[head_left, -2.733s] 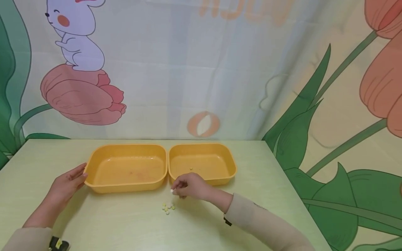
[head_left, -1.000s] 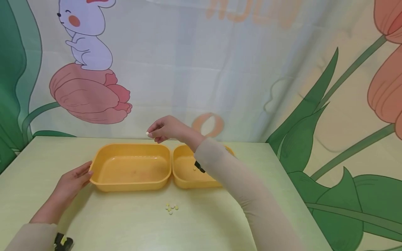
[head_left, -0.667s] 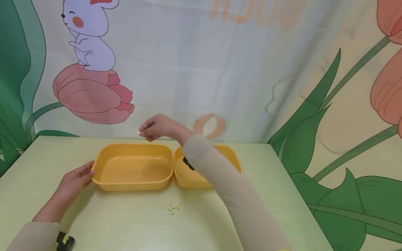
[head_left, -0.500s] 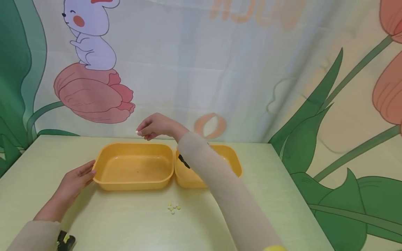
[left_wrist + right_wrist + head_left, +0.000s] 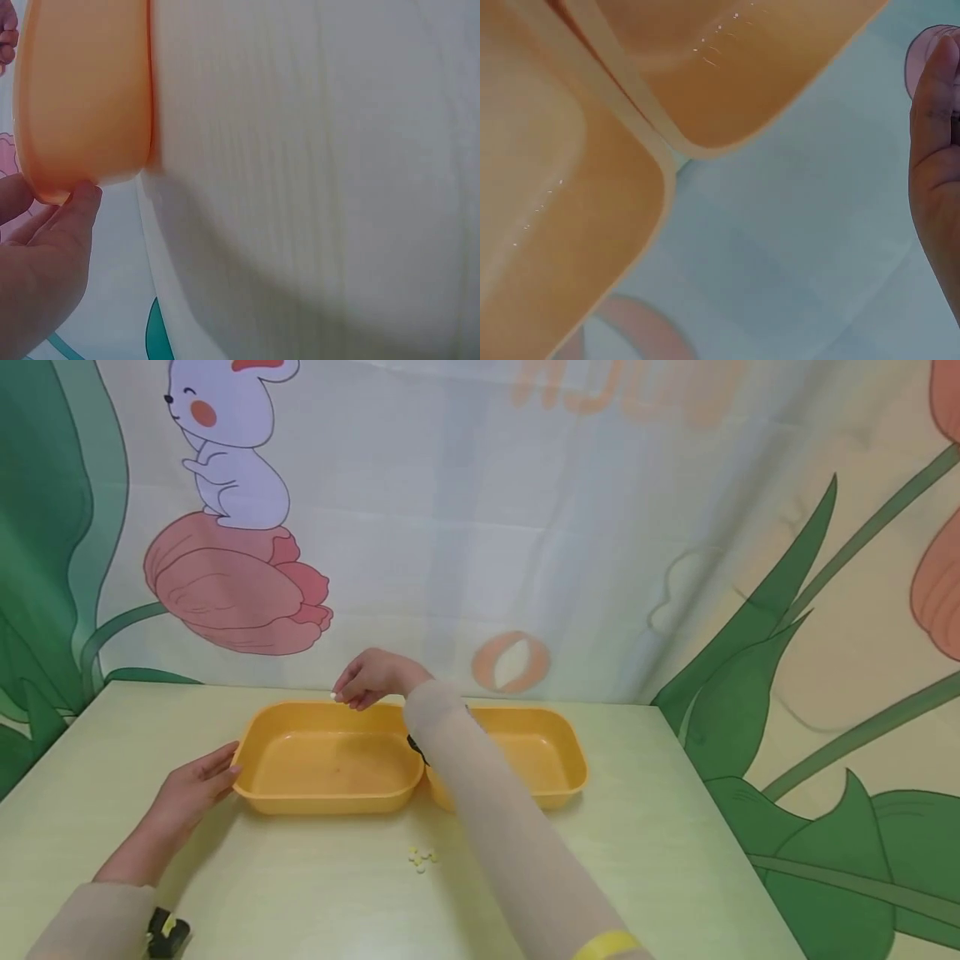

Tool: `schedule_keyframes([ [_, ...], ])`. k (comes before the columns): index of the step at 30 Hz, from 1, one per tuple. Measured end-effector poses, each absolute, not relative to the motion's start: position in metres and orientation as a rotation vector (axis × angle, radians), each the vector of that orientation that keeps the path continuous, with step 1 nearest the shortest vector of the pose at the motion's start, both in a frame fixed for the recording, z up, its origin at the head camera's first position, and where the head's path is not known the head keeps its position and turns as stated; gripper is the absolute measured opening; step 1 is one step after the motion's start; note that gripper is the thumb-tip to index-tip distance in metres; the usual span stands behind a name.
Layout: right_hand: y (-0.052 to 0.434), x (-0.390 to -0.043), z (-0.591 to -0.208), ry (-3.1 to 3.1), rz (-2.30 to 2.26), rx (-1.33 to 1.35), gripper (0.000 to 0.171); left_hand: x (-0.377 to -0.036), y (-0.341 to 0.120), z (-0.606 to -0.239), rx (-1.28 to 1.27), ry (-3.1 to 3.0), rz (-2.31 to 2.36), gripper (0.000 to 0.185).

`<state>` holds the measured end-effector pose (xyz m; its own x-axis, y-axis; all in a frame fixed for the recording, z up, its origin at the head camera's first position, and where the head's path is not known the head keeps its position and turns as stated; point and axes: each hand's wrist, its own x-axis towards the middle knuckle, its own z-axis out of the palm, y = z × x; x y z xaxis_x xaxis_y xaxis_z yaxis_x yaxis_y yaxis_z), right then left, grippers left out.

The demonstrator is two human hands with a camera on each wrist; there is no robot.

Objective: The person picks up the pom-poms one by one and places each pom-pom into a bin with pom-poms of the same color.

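Stretching across the pale green table [image 5: 675, 827], two orange trays sit side by side: the left tray [image 5: 330, 760] and the right tray [image 5: 540, 760] (rims touching). The left hand [image 5: 191, 785] rests relaxed, fingertips against the left tray's outer end. The right hand [image 5: 371, 677] hovers over that tray's far rim, pinching a tiny white pill [image 5: 333, 696]. More little yellow pills [image 5: 422, 858] lie on the table near the trays.
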<state>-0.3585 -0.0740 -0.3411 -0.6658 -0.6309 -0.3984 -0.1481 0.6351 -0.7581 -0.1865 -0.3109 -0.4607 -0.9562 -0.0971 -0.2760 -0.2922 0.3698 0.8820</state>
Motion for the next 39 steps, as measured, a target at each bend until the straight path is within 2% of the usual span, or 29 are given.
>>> schedule_keyframes([
  [12, -0.092, -0.354, -0.358, 2.242, -0.818, -0.541, 0.009, -0.188, -0.311, -0.458, -0.36, 2.449, 1.62, 0.063],
  [32, -0.099, -0.335, -0.389, 2.282, -0.572, -0.584, 0.007, -0.185, -0.31, -0.461, -0.309, 2.459, 1.661, 0.061],
  [39, -0.103, -0.321, -0.395, 2.354, -0.496, -0.413, 0.011, -0.184, -0.31, -0.459, -0.339, 2.454, 1.653, 0.062],
])
